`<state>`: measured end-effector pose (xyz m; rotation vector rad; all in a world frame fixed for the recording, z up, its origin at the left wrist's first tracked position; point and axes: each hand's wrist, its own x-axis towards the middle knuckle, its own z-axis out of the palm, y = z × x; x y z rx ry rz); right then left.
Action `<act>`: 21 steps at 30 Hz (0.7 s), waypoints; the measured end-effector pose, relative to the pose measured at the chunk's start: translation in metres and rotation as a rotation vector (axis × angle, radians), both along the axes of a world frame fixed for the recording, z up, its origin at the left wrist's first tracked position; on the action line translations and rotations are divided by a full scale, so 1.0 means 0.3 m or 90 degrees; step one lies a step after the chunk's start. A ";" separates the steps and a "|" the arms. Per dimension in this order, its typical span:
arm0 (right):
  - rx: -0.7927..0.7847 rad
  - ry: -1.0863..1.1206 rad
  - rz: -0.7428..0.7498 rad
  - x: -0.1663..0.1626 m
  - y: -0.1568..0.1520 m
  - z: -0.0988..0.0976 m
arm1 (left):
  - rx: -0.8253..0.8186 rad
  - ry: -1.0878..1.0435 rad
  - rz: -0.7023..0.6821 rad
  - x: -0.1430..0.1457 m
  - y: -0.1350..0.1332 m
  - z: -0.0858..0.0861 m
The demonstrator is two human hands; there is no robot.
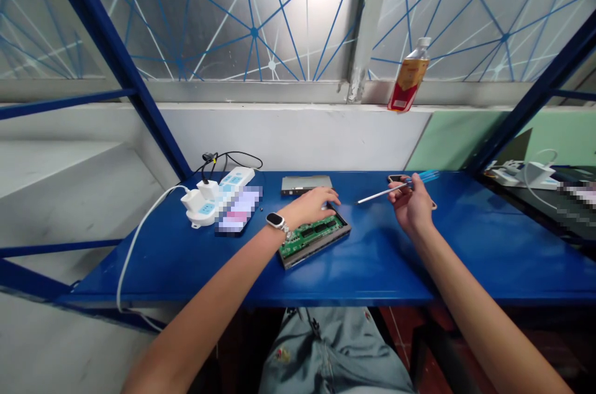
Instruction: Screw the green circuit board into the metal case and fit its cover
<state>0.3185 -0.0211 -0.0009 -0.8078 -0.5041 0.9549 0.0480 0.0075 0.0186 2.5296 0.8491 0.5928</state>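
On the blue table lies an opened electronic device [321, 239], a grey casing with a green circuit board in it. My left hand [310, 206], a watch on its wrist, reaches over the board's far side. Its fingers are bent and a gap shows between them and the thumb; whether they touch the casing I cannot tell. My right hand [413, 205] is closed around a screwdriver [379, 193] with a blue see-through handle. The screwdriver's tip points left, above the table and apart from the device. Behind my left hand lies a flat grey cover or case [305, 183].
A white power strip [237, 180] with plugs and cables sits at the left, beside a phone [239, 211]. A dark-edged object [397, 179] lies partly hidden behind my right hand. On the window ledge stands a drink bottle [410, 77]. Blue frame posts rise at both sides.
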 end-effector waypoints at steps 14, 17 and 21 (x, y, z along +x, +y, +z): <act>-0.055 0.008 0.058 -0.022 -0.007 -0.014 | 0.021 -0.036 0.195 -0.103 0.083 -0.062; -0.044 -0.014 0.077 -0.041 -0.011 -0.024 | 0.023 -0.034 0.237 -0.153 0.084 -0.082; -0.021 -0.054 0.106 -0.067 -0.021 -0.034 | 0.008 -0.115 0.278 -0.222 0.080 -0.082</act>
